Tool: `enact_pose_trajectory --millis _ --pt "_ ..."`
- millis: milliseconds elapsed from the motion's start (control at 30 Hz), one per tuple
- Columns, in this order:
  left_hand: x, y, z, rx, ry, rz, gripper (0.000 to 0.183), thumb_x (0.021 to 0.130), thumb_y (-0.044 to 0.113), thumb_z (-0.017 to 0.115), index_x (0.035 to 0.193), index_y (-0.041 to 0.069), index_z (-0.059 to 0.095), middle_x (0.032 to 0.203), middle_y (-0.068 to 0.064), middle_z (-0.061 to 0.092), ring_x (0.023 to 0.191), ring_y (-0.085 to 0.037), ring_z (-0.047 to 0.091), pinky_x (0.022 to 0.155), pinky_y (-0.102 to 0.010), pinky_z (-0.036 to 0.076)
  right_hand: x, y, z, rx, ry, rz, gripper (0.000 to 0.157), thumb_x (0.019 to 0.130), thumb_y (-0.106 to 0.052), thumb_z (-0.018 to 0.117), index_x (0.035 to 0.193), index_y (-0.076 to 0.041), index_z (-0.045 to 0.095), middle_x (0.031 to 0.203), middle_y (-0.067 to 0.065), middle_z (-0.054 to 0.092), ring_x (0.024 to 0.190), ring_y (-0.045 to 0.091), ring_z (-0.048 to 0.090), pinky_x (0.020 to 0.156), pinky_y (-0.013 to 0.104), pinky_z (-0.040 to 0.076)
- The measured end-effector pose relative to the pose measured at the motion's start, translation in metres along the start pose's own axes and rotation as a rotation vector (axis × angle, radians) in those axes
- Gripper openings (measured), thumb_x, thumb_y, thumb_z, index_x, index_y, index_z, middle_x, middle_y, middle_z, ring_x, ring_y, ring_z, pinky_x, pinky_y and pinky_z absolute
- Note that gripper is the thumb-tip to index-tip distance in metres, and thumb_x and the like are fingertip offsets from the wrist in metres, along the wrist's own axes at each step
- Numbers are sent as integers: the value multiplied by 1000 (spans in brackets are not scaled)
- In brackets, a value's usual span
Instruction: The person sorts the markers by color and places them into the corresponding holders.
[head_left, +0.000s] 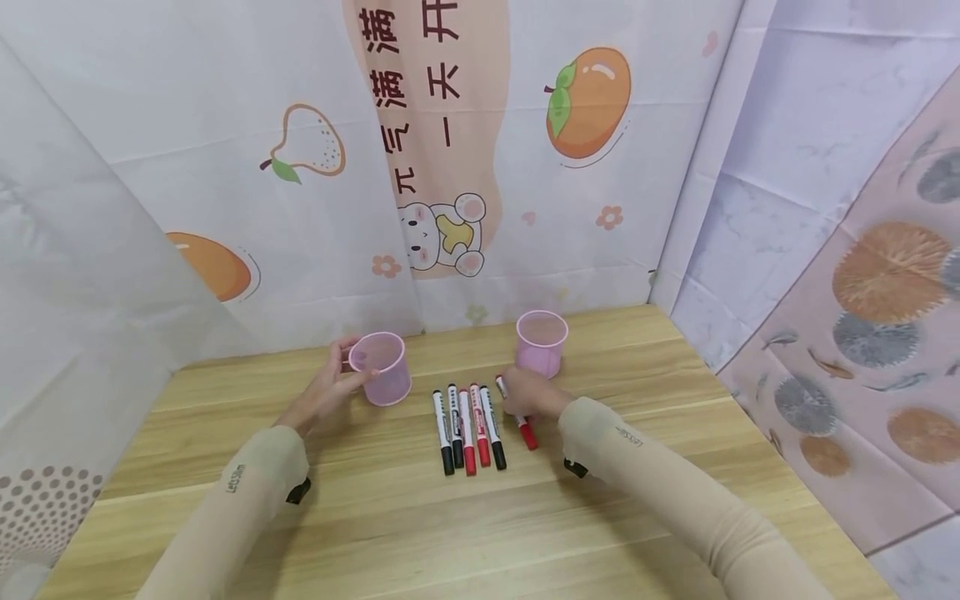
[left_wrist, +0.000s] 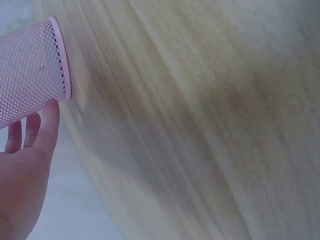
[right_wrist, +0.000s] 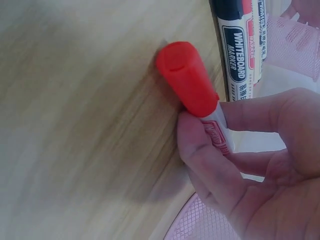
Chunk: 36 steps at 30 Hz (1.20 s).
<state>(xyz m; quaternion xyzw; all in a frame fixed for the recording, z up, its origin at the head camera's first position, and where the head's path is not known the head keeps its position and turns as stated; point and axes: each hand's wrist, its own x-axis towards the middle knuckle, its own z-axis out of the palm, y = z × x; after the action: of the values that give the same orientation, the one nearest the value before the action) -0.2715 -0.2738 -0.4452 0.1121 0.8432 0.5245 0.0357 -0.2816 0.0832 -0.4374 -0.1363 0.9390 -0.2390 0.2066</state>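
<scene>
My left hand (head_left: 324,398) grips a pink mesh pen cup (head_left: 388,383) from its left side, the thumb in front and the fingers behind. In the left wrist view, fingertips touch the cup's mesh wall (left_wrist: 30,70). With the right hand (head_left: 531,393) I pinch a red-capped whiteboard marker (head_left: 529,437) between thumb and fingers; its red cap (right_wrist: 187,80) points toward me, close to the table. Left of it, several black-capped and red-capped markers (head_left: 467,429) lie side by side in a row. Behind the right hand stands a second pink mesh cup (head_left: 542,354), upright.
Everything stands on a wood-grain table (head_left: 450,533). A white printed curtain (head_left: 480,150) hangs along the table's back edge, and another patterned curtain (head_left: 847,333) is on the right.
</scene>
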Motion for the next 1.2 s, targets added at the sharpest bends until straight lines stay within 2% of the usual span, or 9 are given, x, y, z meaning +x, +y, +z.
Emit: enact_pose_trajectory --millis 200,433,700,867,1067,1200 --pt "-3 -2 1 -1 -12 -5 81 98 34 65 155 7 14 148 -28 33 130 -42 39 109 -65 34 -2 2 3 30 0 -34 8 88 3 66 88 -3 62 72 10 62 55 23 64 49 34 58" --pt "-6 -2 2 -4 1 -1 81 98 31 65 155 6 13 147 -28 33 128 -40 41 107 -59 38 -1 3 5 35 7 -44 10 87 3 67 89 -4 61 72 9 62 52 22 62 49 34 58" --pt "-5 0 1 6 5 10 79 99 29 64 154 6 13 146 -29 33 127 -40 41 105 -56 39 1 1 5 23 32 -9 11 87 3 68 88 -5 60 71 10 62 51 22 62 44 30 55" --pt "-4 0 1 12 3 18 79 99 29 65 154 6 13 145 -29 34 126 -39 42 105 -55 40 1 1 6 23 36 0 12 86 4 68 89 -5 60 71 10 62 51 21 62 47 32 58" --pt "-2 0 2 8 -3 11 80 99 30 65 154 7 13 145 -27 33 127 -39 41 105 -54 40 -3 -1 4 36 28 5 15 86 4 69 99 -2 64 73 10 62 53 22 63 48 34 58" --pt "-1 0 2 4 -3 10 79 99 28 65 154 6 13 144 -28 33 126 -38 41 104 -51 41 -7 -2 2 97 19 -4 27 86 2 71 112 0 64 78 11 62 58 24 65 48 35 59"
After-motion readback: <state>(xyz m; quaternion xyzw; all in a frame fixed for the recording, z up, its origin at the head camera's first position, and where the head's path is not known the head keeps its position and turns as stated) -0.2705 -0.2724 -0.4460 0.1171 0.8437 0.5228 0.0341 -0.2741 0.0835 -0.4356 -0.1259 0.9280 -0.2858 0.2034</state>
